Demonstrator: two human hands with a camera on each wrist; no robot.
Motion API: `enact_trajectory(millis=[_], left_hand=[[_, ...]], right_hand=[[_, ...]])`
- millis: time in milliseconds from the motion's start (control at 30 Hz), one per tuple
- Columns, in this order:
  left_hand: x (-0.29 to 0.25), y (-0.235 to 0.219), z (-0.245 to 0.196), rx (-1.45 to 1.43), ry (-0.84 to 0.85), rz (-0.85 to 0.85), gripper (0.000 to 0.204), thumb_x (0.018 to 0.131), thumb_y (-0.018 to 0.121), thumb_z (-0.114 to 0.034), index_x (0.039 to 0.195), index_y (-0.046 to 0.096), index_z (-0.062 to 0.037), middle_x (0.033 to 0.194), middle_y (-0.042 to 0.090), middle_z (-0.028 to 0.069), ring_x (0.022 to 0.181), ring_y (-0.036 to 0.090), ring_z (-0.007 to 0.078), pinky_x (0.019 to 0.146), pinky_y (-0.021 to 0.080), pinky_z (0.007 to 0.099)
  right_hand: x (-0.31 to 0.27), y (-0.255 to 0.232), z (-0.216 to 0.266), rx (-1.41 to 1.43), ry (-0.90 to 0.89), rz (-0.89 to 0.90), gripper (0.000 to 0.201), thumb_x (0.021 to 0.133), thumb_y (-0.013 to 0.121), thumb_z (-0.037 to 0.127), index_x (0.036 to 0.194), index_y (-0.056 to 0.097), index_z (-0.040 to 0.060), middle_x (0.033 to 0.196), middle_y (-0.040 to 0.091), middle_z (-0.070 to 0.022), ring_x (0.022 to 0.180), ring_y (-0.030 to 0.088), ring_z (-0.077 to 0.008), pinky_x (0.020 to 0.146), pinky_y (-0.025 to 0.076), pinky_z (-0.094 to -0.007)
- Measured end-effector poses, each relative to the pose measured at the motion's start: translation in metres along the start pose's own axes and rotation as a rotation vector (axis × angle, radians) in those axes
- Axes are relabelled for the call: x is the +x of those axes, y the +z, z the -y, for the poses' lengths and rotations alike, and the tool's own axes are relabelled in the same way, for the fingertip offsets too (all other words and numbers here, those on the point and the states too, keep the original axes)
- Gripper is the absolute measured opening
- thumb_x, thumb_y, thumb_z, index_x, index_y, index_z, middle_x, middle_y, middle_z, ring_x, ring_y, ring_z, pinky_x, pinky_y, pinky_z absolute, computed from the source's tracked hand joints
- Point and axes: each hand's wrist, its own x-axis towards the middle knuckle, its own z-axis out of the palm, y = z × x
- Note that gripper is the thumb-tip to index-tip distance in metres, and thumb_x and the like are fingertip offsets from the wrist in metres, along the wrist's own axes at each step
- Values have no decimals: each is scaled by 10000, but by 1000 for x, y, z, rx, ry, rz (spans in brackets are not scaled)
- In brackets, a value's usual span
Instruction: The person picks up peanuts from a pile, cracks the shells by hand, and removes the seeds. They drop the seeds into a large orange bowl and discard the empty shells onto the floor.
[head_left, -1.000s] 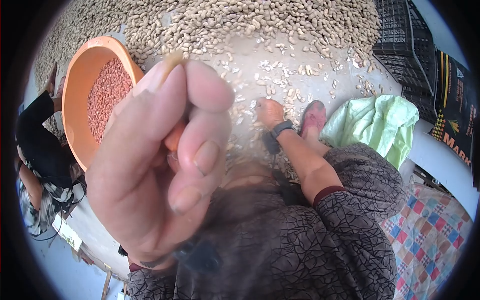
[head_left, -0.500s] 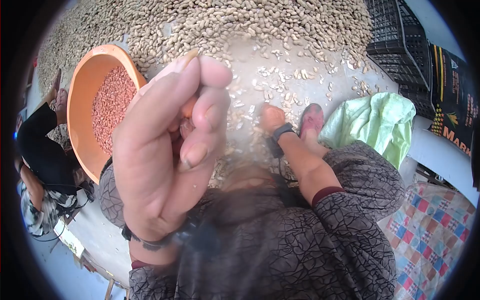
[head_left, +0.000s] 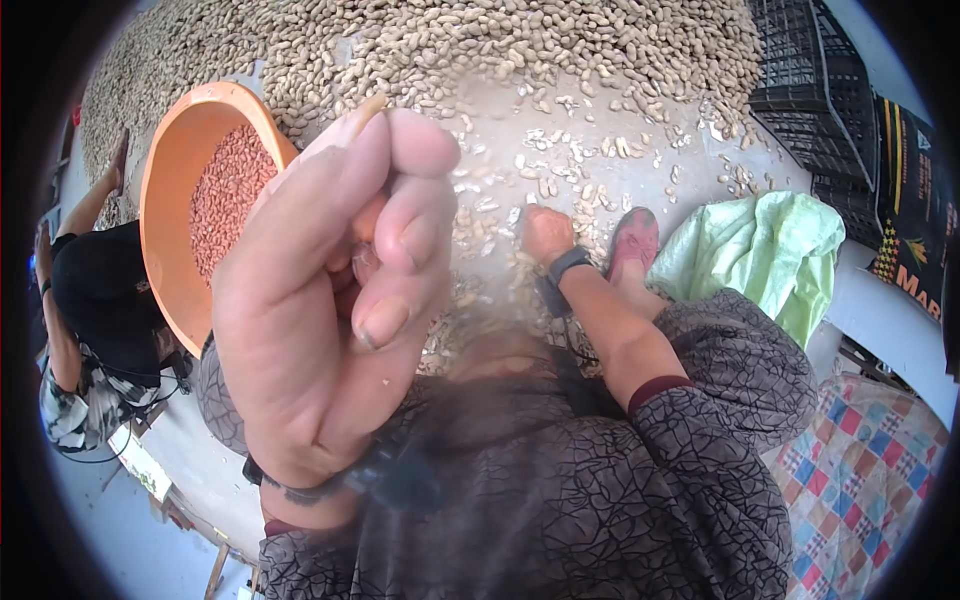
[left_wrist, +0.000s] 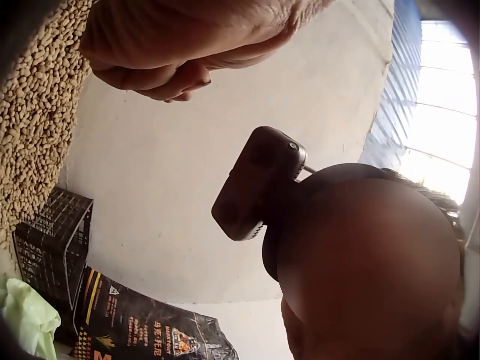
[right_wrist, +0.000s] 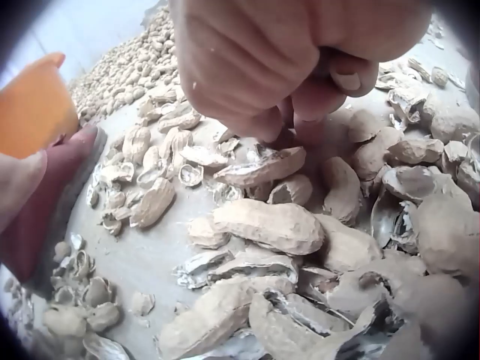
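Note:
The left hand (head_left: 330, 280) is raised close in front of the head camera, fingers curled in around a small reddish peanut kernel (head_left: 369, 215). In the left wrist view that same hand (left_wrist: 187, 37) shows at the top, its underside of the fingers dark. Down at the floor, the right hand (head_left: 548, 235) has its fingers curled, with the fingertips right at a peanut shell (right_wrist: 262, 166). Nothing shows in its grip. Loose peanuts and broken shells (right_wrist: 255, 225) lie around and below it.
An orange basin (head_left: 165, 215) of shelled red kernels (head_left: 232, 190) stands at the left, beside another person (head_left: 105, 320). A large peanut heap (head_left: 560, 45) spreads behind. Right are a green sack (head_left: 750, 245), black crates (head_left: 815, 90), a printed black bag (head_left: 915, 200) and a checked cloth (head_left: 865, 480).
The left hand has drawn a little away from the head camera, still curled round the kernel. The right hand stays low among the shells. The other person has leaned forward.

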Motion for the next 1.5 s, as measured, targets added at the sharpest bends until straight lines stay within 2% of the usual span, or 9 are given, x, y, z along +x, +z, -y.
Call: enact_trajectory(millis=[167,300,467,533,700,800,967,1200,1500], left_hand=[[2,-1,0,15,5,-6,238,974,355,-166,974,484,34,664,472,29,407,369,51,342,301,158],[9,-13,5,-37,26,45,235,965,384,-166,958,506,36,654,470,24,419,365,40,342,285,153],[23,-34,13,30,-11,55,278,947,412,-211,913,556,25,643,507,19,461,379,66,402,275,184],[29,-38,20,81,-3,52,317,955,390,-245,906,554,22,642,503,16,482,387,65,411,268,193],[35,-33,35,227,-20,-7,433,954,356,-369,885,551,11,675,530,38,528,433,72,426,294,187],[31,-29,42,183,-61,47,387,954,382,-334,874,550,6,689,538,46,520,431,69,411,302,178],[26,-26,42,123,-151,201,196,928,474,-171,915,542,12,705,512,23,488,381,24,351,269,131],[23,-14,42,159,-138,118,177,919,454,-107,996,526,35,729,515,36,491,365,33,367,267,146],[36,-3,40,104,-151,65,195,915,460,-128,942,568,32,692,544,38,460,376,45,389,269,152]], right_hand=[[3,1,12,-22,20,48,116,744,559,143,745,621,45,749,630,-179,692,620,-329,639,488,-408],[22,-39,22,411,217,-171,190,724,542,152,746,633,-13,739,632,-206,620,612,-277,641,491,-366],[37,-182,68,1134,-30,-284,113,789,581,126,736,612,31,621,558,15,470,420,-30,439,327,-173],[14,-238,94,1264,-161,-274,174,801,591,105,645,578,29,600,572,7,531,475,-39,469,373,-196],[-43,-290,139,1013,-475,-168,96,787,653,104,732,635,27,637,605,2,570,515,-28,490,398,-175],[-50,-289,131,1026,-488,-251,66,770,679,91,767,654,30,637,606,5,579,522,-31,500,409,-175],[-17,-270,46,990,-92,-353,188,804,644,201,697,623,47,616,588,13,498,445,-37,455,343,-188],[19,-107,-126,439,316,-219,153,703,596,153,658,631,11,583,607,-81,489,543,-140,478,432,-288],[8,-65,-113,96,557,-57,271,661,607,154,886,630,4,968,618,-225,917,595,-365,790,475,-399]])
